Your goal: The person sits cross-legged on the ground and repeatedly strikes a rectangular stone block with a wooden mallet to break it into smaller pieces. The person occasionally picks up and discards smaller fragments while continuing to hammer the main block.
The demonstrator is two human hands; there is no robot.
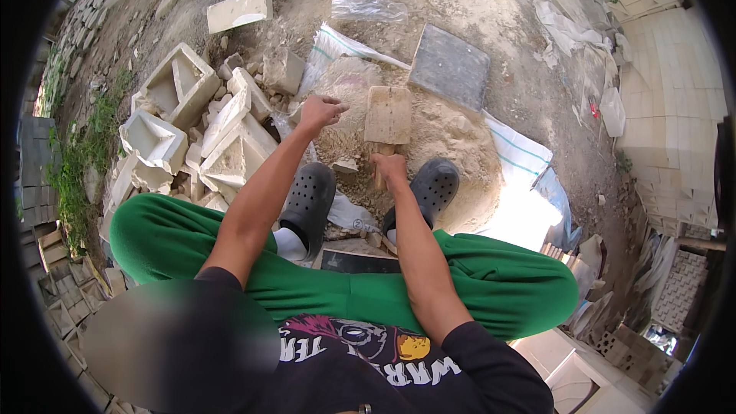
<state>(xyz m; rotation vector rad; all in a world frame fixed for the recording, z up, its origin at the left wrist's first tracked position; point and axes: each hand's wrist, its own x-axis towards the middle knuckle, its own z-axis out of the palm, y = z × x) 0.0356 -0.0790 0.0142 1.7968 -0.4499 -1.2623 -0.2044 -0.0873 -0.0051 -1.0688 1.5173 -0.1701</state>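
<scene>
"What is there?"
"A heap of pale-brown powder [460,142], and over it a rectangular wooden paddle [389,116]."
"How is it held?"
"The right hand [390,169] is closed around its handle [386,150]. The left hand [320,111], half open, is near the powder; whether it touches, I cannot tell."

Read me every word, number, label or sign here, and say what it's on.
Black T-shirt: large white lettering, not all of it visible; I won't copy it out.
White plastic scrap between the dark clogs: a small mark, too small to read.
Elsewhere: none I can make out.
</scene>
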